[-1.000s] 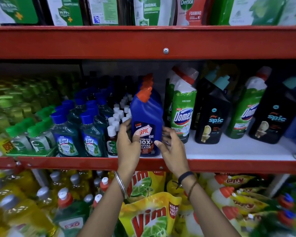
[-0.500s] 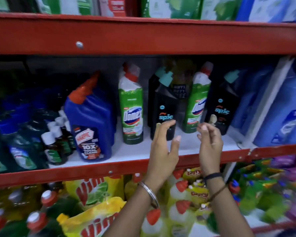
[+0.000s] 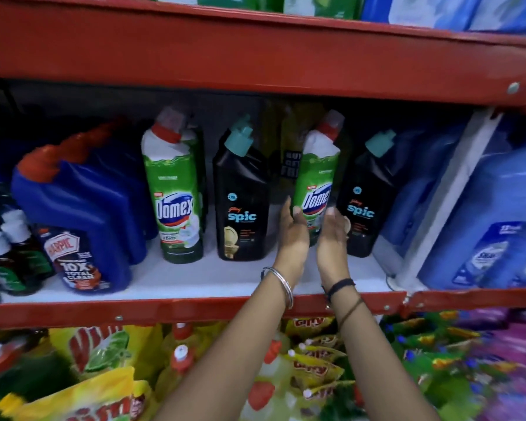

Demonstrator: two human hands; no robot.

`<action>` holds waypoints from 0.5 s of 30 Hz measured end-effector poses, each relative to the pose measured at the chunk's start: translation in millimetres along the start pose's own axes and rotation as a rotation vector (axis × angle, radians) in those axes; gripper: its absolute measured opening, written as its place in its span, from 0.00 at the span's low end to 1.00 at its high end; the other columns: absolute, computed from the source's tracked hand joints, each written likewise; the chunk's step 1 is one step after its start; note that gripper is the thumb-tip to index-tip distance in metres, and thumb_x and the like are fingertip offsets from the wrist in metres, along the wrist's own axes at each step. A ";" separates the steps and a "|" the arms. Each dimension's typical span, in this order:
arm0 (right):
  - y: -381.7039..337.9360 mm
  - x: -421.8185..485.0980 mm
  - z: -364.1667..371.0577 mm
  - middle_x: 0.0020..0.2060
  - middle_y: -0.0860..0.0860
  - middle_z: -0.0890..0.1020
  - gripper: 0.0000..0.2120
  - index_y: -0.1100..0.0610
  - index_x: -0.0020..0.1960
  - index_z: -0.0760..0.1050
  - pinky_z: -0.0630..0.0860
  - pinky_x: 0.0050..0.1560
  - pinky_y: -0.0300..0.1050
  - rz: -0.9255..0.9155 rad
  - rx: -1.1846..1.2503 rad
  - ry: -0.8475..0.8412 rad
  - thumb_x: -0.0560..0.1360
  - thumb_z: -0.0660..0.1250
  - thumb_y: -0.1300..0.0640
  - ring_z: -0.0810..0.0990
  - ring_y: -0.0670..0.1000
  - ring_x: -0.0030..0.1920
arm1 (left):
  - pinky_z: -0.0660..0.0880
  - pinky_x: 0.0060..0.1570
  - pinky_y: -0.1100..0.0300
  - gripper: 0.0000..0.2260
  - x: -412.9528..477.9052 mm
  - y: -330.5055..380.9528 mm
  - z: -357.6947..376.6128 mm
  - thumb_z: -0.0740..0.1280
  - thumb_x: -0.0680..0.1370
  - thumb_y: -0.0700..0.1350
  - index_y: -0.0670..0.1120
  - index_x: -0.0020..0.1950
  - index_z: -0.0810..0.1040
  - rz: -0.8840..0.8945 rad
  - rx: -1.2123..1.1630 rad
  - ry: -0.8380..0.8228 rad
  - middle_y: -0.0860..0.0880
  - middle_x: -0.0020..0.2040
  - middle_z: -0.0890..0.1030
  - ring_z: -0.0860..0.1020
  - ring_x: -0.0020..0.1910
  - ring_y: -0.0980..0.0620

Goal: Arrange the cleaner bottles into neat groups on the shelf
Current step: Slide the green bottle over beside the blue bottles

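On the white shelf board (image 3: 195, 278) stand a blue Harpic bottle (image 3: 82, 208), a green Domex bottle (image 3: 173, 189), a black Spic bottle (image 3: 240, 202), a second green Domex bottle (image 3: 318, 174) and a second black Spic bottle (image 3: 365, 192). My left hand (image 3: 292, 235) and my right hand (image 3: 331, 238) are cupped on either side of the second Domex bottle's lower part, palms facing each other and fingers spread. Their fingertips reach its sides. The hands hide its base, and no firm grip shows.
Small dark bottles with white caps (image 3: 9, 247) crowd the far left. A white upright post (image 3: 444, 202) and big pale-blue bottles (image 3: 498, 214) bound the right. A red beam (image 3: 255, 53) runs overhead. Yellow Vim pouches (image 3: 97, 350) fill the shelf below.
Both hands let go of the Harpic bottle, moved right past the first Spic bottle and closed in on the second Domex bottle. My view swung right.
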State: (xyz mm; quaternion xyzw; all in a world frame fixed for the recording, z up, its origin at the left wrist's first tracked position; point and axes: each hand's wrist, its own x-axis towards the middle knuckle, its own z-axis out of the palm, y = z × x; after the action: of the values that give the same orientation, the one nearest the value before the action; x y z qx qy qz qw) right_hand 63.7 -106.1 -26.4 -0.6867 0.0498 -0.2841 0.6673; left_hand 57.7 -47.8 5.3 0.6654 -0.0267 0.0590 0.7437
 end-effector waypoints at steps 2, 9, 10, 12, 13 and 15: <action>0.3 7.0 5.3 0.53 0.53 0.77 0.17 0.61 0.60 0.71 0.73 0.50 0.30 0.036 0.036 0.001 0.81 0.50 0.53 0.74 0.52 0.55 | 0.69 0.59 0.61 0.18 8.5 -1.7 4.9 0.51 0.83 0.43 0.44 0.73 0.61 0.038 0.020 0.031 0.42 0.70 0.70 0.72 0.64 0.48; -0.6 4.1 1.8 0.56 0.55 0.74 0.17 0.59 0.68 0.67 0.68 0.49 0.24 -0.023 -0.096 0.043 0.80 0.54 0.60 0.74 0.50 0.53 | 0.76 0.45 0.63 0.15 18.5 -10.7 7.0 0.55 0.81 0.40 0.43 0.68 0.68 0.008 -0.034 0.107 0.40 0.62 0.78 0.77 0.51 0.49; 1.3 2.7 -0.5 0.58 0.57 0.74 0.18 0.59 0.68 0.67 0.69 0.55 0.32 -0.058 -0.167 0.058 0.79 0.55 0.61 0.74 0.54 0.57 | 0.76 0.44 0.63 0.14 16.1 -10.0 7.9 0.55 0.81 0.39 0.43 0.67 0.69 0.001 -0.046 0.125 0.40 0.61 0.79 0.78 0.50 0.49; 3.5 -0.8 -7.0 0.62 0.61 0.73 0.19 0.59 0.68 0.68 0.67 0.63 0.45 -0.102 -0.273 0.087 0.78 0.58 0.61 0.72 0.58 0.62 | 0.77 0.40 0.67 0.13 6.3 -8.8 8.4 0.56 0.81 0.39 0.43 0.65 0.70 -0.006 -0.065 0.130 0.42 0.57 0.80 0.79 0.48 0.50; 3.2 -2.9 -11.3 0.62 0.61 0.73 0.19 0.58 0.68 0.69 0.66 0.64 0.47 -0.112 -0.282 0.094 0.77 0.59 0.61 0.71 0.59 0.63 | 0.77 0.41 0.68 0.13 -0.3 -7.5 7.7 0.56 0.81 0.38 0.43 0.65 0.70 -0.001 -0.076 0.118 0.43 0.55 0.80 0.79 0.48 0.50; -2.6 -9.1 -19.7 0.62 0.60 0.73 0.20 0.56 0.67 0.70 0.69 0.65 0.49 -0.144 -0.252 0.086 0.76 0.62 0.61 0.74 0.58 0.62 | 0.79 0.49 0.61 0.13 -11.9 -2.5 4.3 0.57 0.81 0.38 0.43 0.64 0.70 0.016 -0.104 0.089 0.44 0.54 0.79 0.80 0.51 0.48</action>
State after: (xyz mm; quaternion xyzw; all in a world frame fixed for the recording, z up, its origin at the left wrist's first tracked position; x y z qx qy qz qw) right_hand 46.4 -119.2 -27.9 -0.7541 0.0644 -0.3517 0.5509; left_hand 46.3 -53.0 1.9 0.6222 -0.0018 0.0929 0.7773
